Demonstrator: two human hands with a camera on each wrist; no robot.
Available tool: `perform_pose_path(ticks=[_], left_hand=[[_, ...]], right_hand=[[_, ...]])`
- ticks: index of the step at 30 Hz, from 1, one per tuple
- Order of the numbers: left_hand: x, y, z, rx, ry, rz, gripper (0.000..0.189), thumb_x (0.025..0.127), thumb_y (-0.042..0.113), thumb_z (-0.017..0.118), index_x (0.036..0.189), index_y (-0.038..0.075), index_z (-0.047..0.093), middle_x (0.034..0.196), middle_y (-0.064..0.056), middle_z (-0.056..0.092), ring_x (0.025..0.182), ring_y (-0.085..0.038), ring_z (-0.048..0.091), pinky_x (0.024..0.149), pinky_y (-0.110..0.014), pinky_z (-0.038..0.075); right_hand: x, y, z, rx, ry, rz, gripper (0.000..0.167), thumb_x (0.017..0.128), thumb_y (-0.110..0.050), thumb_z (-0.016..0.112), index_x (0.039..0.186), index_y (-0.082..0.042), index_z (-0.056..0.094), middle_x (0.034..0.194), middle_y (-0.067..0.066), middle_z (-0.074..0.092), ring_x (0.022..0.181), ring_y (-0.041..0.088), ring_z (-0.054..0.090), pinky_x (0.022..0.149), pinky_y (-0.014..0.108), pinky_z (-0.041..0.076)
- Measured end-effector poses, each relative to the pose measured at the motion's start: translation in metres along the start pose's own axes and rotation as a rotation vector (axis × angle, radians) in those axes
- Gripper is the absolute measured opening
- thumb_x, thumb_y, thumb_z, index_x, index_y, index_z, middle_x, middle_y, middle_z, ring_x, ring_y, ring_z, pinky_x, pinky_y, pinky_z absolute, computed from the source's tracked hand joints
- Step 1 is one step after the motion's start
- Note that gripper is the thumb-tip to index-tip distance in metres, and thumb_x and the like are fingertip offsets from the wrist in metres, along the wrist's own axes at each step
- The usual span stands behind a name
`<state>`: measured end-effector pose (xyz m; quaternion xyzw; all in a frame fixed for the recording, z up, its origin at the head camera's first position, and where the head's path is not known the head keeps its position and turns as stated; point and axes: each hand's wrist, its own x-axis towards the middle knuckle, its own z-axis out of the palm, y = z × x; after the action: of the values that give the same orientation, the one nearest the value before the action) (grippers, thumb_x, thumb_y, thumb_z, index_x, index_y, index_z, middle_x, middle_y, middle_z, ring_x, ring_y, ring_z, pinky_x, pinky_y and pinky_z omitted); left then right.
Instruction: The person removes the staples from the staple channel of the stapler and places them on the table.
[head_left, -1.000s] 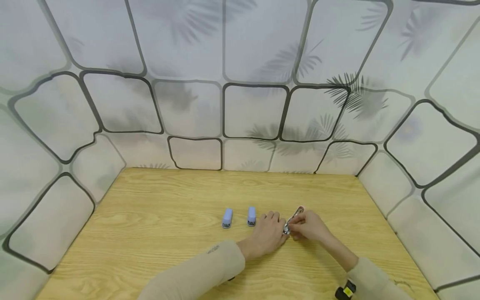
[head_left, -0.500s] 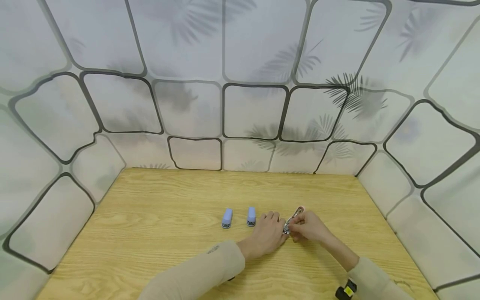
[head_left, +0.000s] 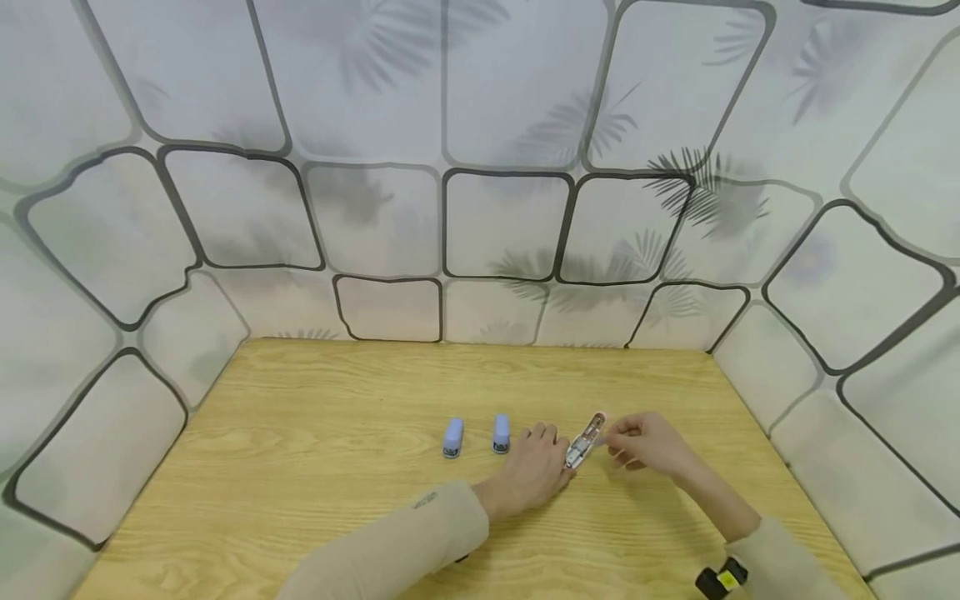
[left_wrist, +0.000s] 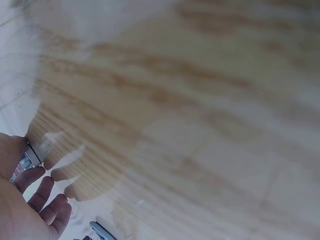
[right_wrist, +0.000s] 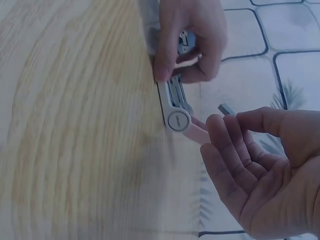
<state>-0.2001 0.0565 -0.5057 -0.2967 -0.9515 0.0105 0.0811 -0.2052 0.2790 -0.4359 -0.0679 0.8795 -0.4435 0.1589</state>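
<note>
A white and pink stapler (head_left: 583, 442) lies spread open at the right of the wooden table, its inner metal rail showing. My left hand (head_left: 534, 468) holds its near end, with thumb and fingers at the rail in the right wrist view, where the stapler's round hinge (right_wrist: 178, 121) also shows. Just right of the stapler, my right hand (head_left: 651, 443) is raised off it. Between thumb and fingertips it pinches a short grey staple strip (right_wrist: 226, 109). The left wrist view catches the left hand (left_wrist: 37, 202) with part of the stapler (left_wrist: 31, 156) beside the thumb.
Two small blue staplers (head_left: 453, 437), (head_left: 501, 434) lie side by side left of my left hand. Patterned white walls (head_left: 390, 308) enclose the table (head_left: 337, 392) at the back and both sides. A black strapped device (head_left: 722, 577) sits at the right cuff.
My right hand has moved right and away from the stapler, with the staple strip between its fingertips. More of the stapler's rail now shows. The left hand stays in place.
</note>
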Motion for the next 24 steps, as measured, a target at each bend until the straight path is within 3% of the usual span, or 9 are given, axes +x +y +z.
perform_pose_path(ticks=[10, 24], left_hand=[[0.001, 0.0, 0.001, 0.014, -0.005, -0.001, 0.038, 0.103, 0.056, 0.06, 0.113, 0.02, 0.068, 0.1, 0.005, 0.063, 0.091, -0.01, 0.056, 0.079, -0.025, 0.05], [0.0, 0.001, 0.0, 0.016, 0.0, -0.001, 0.04, 0.103, 0.056, 0.06, 0.117, 0.02, 0.068, 0.104, 0.004, 0.064, 0.096, -0.011, 0.058, 0.082, -0.026, 0.051]], right_hand=[[-0.008, 0.018, -0.019, 0.015, -0.074, 0.016, 0.028, 0.104, -0.017, 0.065, 0.11, 0.009, 0.071, 0.088, 0.008, 0.078, 0.075, 0.017, 0.076, 0.068, 0.03, 0.064], [0.002, 0.048, -0.008, 0.096, -0.227, 0.052, 0.024, 0.102, -0.016, 0.067, 0.102, 0.006, 0.076, 0.08, 0.002, 0.076, 0.067, 0.008, 0.073, 0.056, 0.018, 0.054]])
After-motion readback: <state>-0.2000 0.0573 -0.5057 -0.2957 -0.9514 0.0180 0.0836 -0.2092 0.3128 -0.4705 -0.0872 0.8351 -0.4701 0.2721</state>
